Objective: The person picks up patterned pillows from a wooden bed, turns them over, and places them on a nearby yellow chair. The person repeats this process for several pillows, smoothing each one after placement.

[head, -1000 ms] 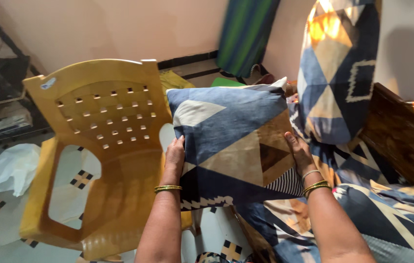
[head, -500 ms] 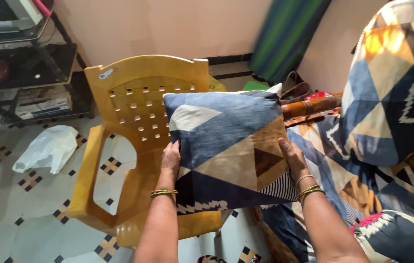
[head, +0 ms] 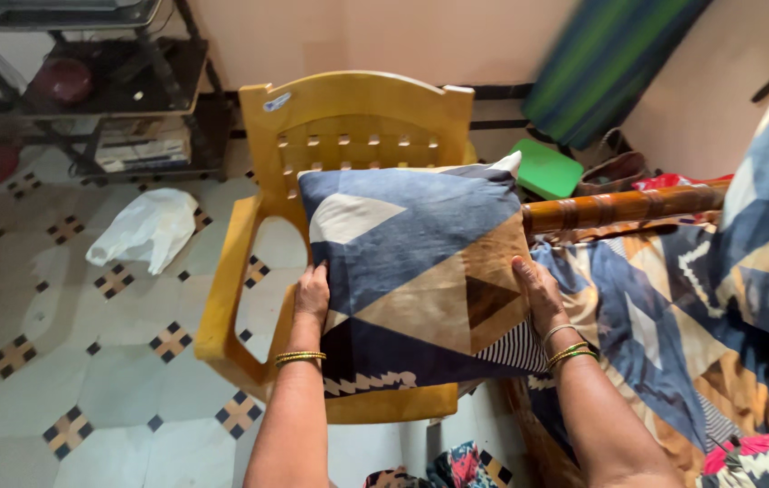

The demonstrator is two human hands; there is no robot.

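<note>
Carried leftward since a second ago, the square cushion in a blue, tan and cream geometric cover [head: 416,271] now hangs directly over the seat of the yellow moulded-plastic armchair [head: 240,271], where before it was between chair and bed. A person grips it from both sides: the left hand [head: 312,296] presses flat against the cushion's left edge, fingers closed onto the fabric, while the right hand [head: 538,294] clamps the right edge the same way, thumb on the front face. The cushion stands upright, its top corners level with the chair's perforated backrest, which it partly hides; whether its lower edge touches the seat cannot be told. Gold bangles [head: 301,358] circle both wrists. To the right, a bed spread with a matching patterned sheet [head: 674,325] sits behind a dark turned wooden rail [head: 619,206]. On the patterned tile floor [head: 59,361] left of the chair lies a crumpled white plastic bag [head: 145,230]; a dark shelf unit [head: 113,108] stands against the far wall, and a green flat lid-like object [head: 544,169] lies beyond the chair.
</note>
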